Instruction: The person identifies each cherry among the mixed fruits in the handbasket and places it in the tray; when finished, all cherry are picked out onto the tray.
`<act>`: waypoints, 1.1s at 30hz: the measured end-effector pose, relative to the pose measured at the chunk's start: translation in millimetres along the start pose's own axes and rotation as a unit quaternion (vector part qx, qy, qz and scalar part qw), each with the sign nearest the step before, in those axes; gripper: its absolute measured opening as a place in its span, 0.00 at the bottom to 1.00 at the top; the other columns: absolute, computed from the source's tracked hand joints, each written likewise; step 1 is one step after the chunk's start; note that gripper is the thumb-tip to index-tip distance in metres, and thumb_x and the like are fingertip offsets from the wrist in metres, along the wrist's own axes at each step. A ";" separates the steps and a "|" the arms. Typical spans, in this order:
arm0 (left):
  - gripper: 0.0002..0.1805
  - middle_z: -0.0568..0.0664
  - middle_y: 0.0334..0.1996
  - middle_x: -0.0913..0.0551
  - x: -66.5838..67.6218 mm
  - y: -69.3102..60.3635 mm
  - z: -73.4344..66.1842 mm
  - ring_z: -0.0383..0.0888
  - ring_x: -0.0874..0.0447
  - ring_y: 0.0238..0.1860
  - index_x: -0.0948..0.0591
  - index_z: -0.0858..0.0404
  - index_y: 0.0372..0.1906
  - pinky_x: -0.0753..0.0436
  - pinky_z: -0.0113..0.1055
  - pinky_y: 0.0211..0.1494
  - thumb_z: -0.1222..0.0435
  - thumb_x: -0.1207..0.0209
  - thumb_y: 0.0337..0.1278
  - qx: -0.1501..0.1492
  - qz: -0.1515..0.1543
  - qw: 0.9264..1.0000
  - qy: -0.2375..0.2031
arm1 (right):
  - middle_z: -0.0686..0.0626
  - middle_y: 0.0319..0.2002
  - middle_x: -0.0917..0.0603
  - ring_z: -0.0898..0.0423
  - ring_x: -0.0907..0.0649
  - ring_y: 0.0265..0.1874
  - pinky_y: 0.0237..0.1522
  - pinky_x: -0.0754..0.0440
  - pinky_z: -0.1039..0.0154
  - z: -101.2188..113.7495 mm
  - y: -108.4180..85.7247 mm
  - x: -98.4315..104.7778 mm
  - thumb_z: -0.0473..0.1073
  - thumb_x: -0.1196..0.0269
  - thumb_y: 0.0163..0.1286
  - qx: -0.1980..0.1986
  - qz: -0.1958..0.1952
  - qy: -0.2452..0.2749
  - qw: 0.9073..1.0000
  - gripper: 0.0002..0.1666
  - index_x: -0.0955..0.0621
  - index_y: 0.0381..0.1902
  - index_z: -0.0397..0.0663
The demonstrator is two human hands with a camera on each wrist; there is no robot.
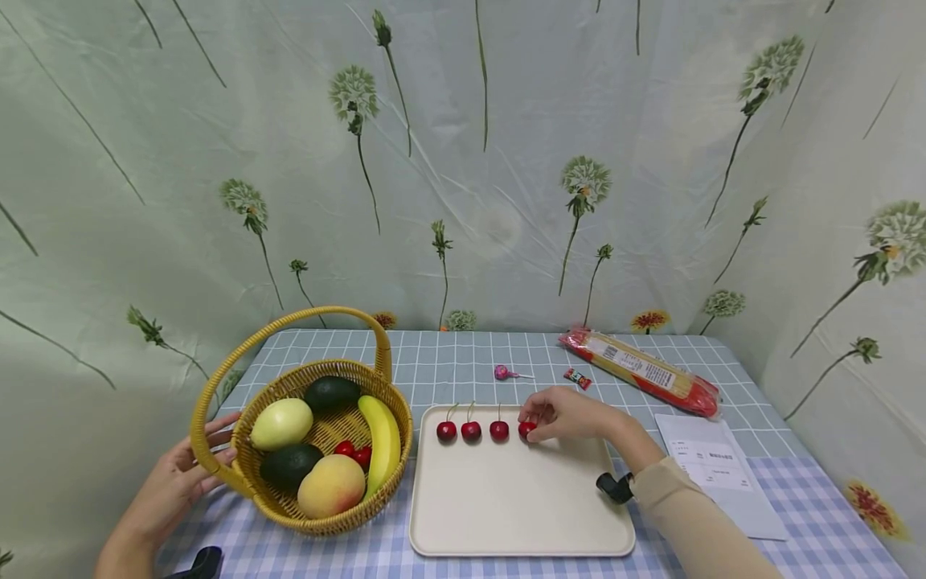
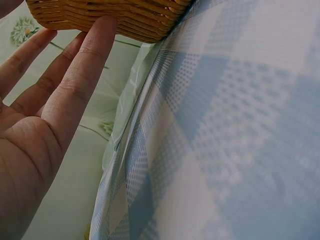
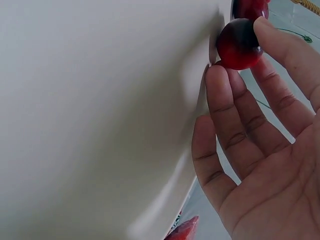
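Note:
Four cherries stand in a row along the far edge of a cream tray [image 1: 521, 515]. My right hand [image 1: 571, 418] pinches the rightmost cherry [image 1: 526, 430] between thumb and fingers; the right wrist view shows this cherry [image 3: 239, 46] close up against the tray surface. The other three cherries, among them the leftmost one [image 1: 446, 432], have upright stems. At the left, my left hand [image 1: 174, 482] touches the outer side of the yellow wicker basket [image 1: 325, 524] with extended fingers. In the left wrist view, fingertips rest against the basket's woven wall [image 2: 110, 15].
The basket holds a banana [image 1: 383, 446], a peach [image 1: 331, 486], avocados, a pale yellow fruit [image 1: 282, 424] and small red fruits. Behind the tray lie a lollipop [image 1: 502, 372] and a wrapped candy [image 1: 577, 378]. A noodle pack [image 1: 644, 371] and white paper [image 1: 719, 474] are at the right.

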State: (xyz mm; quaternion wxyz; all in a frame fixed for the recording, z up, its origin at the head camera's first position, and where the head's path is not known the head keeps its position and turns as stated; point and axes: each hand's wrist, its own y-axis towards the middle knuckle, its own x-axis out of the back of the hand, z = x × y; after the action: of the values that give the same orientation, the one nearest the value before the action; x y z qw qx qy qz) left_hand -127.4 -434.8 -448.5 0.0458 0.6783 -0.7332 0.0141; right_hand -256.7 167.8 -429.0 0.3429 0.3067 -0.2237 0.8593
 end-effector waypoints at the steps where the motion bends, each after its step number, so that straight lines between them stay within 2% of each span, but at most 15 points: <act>1: 0.29 0.32 0.55 0.14 -0.1 0.0 -0.1 0.32 0.11 0.53 0.27 0.50 0.79 0.08 0.32 0.49 0.73 0.48 0.82 0.001 -0.001 1.000 -0.001 | 0.57 0.37 0.13 0.61 0.17 0.37 0.44 0.17 0.71 0.2 0.0 0.0 0.42 0.25 0.69 0.000 0.000 0.000 1.000 0.12 0.12 0.49 0.48; 12: 0.29 0.32 0.55 0.14 -0.3 0.2 0.6 0.32 0.11 0.53 0.27 0.50 0.79 0.08 0.32 0.50 0.74 0.48 0.81 -0.004 0.001 1.000 0.001 | 0.56 0.37 0.13 0.59 0.19 0.36 0.42 0.18 0.71 -1.2 2.9 -1.9 0.43 0.25 0.70 0.001 -0.002 -0.006 1.000 0.12 0.12 0.50 0.50; 23: 0.29 0.31 0.55 0.14 -0.1 1.2 0.3 0.31 0.11 0.53 0.26 0.49 0.79 0.08 0.31 0.49 0.72 0.48 0.82 0.008 -0.006 1.000 0.007 | 0.56 0.36 0.14 0.59 0.20 0.36 0.41 0.19 0.71 -2.9 3.6 -2.7 0.44 0.24 0.69 0.000 -0.006 -0.001 1.000 0.14 0.13 0.50 0.50; 33: 0.29 0.33 0.56 0.14 1.5 0.5 2.3 0.32 0.11 0.54 0.24 0.49 0.77 0.08 0.32 0.50 0.74 0.49 0.81 -0.010 0.007 1.000 -0.008 | 0.56 0.36 0.14 0.61 0.19 0.34 0.40 0.19 0.72 -3.6 2.3 -2.2 0.42 0.23 0.68 0.003 -0.009 0.001 1.000 0.13 0.13 0.49 0.49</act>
State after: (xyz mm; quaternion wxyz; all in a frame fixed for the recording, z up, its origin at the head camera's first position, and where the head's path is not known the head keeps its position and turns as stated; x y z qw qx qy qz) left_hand -128.1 -436.5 -450.6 0.0466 0.6728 -0.7384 0.0018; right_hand -258.5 167.4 -433.4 0.3499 0.3091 -0.2177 0.8571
